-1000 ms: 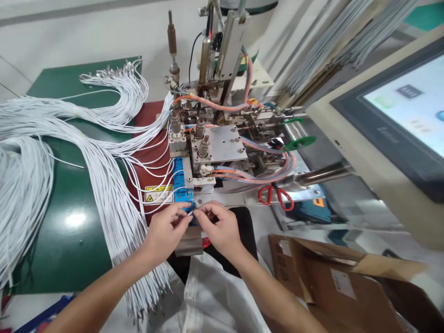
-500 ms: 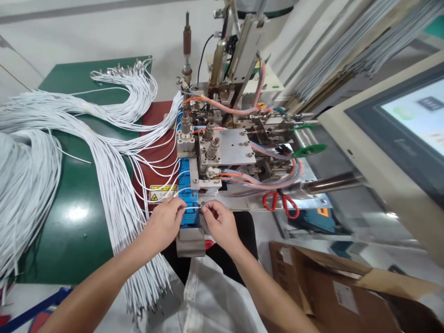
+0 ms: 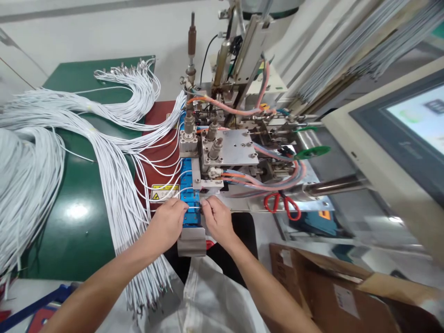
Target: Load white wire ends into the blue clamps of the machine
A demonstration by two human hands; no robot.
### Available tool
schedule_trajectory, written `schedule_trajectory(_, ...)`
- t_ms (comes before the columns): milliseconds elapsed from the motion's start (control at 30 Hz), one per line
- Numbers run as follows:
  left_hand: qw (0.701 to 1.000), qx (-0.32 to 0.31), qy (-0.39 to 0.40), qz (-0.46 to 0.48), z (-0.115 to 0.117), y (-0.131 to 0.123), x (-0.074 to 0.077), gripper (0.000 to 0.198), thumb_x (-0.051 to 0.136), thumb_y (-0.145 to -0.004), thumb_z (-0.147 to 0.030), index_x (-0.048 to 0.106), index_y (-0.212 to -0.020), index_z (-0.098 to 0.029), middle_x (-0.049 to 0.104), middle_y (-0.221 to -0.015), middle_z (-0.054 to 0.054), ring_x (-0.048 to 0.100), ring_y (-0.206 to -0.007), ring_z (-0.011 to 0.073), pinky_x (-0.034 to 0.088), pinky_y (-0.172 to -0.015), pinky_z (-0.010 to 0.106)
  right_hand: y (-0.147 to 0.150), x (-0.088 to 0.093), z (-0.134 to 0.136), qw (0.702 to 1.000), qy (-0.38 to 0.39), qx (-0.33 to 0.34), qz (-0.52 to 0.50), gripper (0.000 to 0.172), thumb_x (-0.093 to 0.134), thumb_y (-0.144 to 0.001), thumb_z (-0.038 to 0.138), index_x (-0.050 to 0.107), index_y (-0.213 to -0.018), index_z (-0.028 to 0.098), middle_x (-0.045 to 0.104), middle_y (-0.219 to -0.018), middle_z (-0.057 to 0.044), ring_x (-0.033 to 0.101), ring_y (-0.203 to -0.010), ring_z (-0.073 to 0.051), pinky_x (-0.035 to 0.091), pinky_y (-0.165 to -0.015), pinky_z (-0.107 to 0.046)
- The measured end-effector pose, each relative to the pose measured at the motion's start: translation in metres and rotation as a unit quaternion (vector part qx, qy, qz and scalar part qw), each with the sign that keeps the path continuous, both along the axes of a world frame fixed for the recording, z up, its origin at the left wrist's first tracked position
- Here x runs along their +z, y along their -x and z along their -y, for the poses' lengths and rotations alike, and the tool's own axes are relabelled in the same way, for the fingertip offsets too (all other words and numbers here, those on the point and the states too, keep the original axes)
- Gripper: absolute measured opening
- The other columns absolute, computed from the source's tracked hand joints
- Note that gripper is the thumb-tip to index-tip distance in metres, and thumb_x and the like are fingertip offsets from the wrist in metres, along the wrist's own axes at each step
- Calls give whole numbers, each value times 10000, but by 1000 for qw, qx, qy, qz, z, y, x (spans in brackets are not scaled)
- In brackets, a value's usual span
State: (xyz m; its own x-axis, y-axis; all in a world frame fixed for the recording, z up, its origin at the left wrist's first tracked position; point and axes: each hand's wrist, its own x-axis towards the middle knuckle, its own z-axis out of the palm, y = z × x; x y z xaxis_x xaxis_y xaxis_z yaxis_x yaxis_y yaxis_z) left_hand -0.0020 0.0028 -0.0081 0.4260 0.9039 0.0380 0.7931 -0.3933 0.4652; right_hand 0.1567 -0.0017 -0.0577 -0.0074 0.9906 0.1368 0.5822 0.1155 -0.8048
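Both forearms slant inward from the lower edge to the centre of the frame. The left hand (image 3: 169, 222), knuckles up, pinches a thin white wire (image 3: 194, 207); the right hand (image 3: 218, 219), fingers curled, nips its right end. The wire stretches straight over squared blue blocks (image 3: 190, 219). At left, a limp white bundle (image 3: 116, 208) drapes over a glossy green surface (image 3: 86, 243)

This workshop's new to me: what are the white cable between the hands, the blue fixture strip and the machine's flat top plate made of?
White cable: probably matte plastic or rubber sheathing, given its smooth skin. Blue fixture strip: matte plastic or perhaps coated metal; solid colour suits both. Flat top plate: satin metal, by its silvery sheen.
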Motion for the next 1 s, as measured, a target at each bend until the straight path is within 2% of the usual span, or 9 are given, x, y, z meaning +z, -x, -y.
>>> schedule_trajectory(100, 999, -10, -37, -31, 3, 0, -3, 197, 410, -842, -81, 589, -883, -153, 606, -823, 60, 574, -796, 179, 472, -762, 323, 5, -7, 3, 998, 20, -31, -43, 307, 328, -877, 280, 324, -576, 220, 384, -550, 32, 410, -524, -127, 324, -519, -240)
schedule_trajectory(233, 991, -50, -90, -79, 5, 1, -1, 207, 402, -840, -74, 594, -860, -151, 620, -812, 63, 561, -775, 197, 461, -763, 364, 4, -8, 3, 997, 41, -29, -63, 325, 358, -868, 301, 346, -555, 213, 392, -540, 36, 408, -522, -121, 324, -510, -233)
schedule_trajectory(333, 992, -61, -78, -83, 4, 3, 1, 214, 400, -844, -77, 597, -881, -153, 632, -835, 55, 565, -779, 190, 464, -766, 355, 0, -4, 2, 995, 53, -47, -71, 322, 388, -860, 339, 412, -569, 204, 432, -553, 33, 440, -550, -122, 346, -539, -233)
schedule_trajectory(533, 992, -100, -65, -48, 5, 28, 10, 293, 391, -878, -135, 518, -1141, -150, 580, -1128, 92, 517, -1045, 201, 408, -933, 374, -13, -2, 6, 972, 55, -133, -185, 325, 392, -860, 413, 530, -683, 178, 528, -613, 4, 497, -601, -137, 386, -594, -253)
schedule_trajectory(567, 991, -115, -55, -44, 7, 35, 14, 261, 400, -884, -165, 548, -1097, -162, 585, -1105, 84, 513, -1045, 201, 408, -929, 372, -15, -2, 7, 968, 57, -138, -204, 334, 398, -856, 425, 532, -679, 175, 527, -608, 3, 494, -595, -136, 385, -584, -252)
schedule_trajectory(667, 976, -201, 47, -71, 16, 53, 31, 162, 468, -867, -219, 616, -929, -199, 582, -1009, 50, 531, -947, 179, 447, -827, 308, -19, 1, 11, 959, 62, -143, -236, 347, 418, -846, 437, 533, -653, 172, 516, -591, 8, 473, -566, -126, 379, -560, -246)
schedule_trajectory(767, 958, -236, 102, -127, 23, 61, 42, 122, 539, -828, -237, 621, -767, -171, 555, -944, 58, 512, -899, 193, 441, -778, 317, -19, 7, 13, 958, 56, -130, -248, 343, 424, -846, 420, 527, -630, 174, 500, -577, 15, 460, -552, -119, 376, -551, -242)
schedule_trajectory(867, 949, -259, 101, -149, 25, 56, 44, 210, 500, -851, -200, 596, -671, -153, 549, -843, 53, 490, -867, 192, 416, -763, 319, -17, 14, 13, 958, 49, -120, -256, 338, 427, -848, 399, 513, -609, 176, 479, -557, 20, 449, -544, -115, 371, -542, -238)
schedule_trajectory(1000, 941, -294, 108, -125, 24, 47, 41, 174, 495, -861, -227, 602, -738, -165, 557, -777, 26, 481, -811, 170, 392, -735, 293, -17, 19, 18, 960, 57, -110, -252, 350, 429, -847, 400, 511, -594, 174, 463, -541, 22, 433, -523, -110, 364, -526, -237)
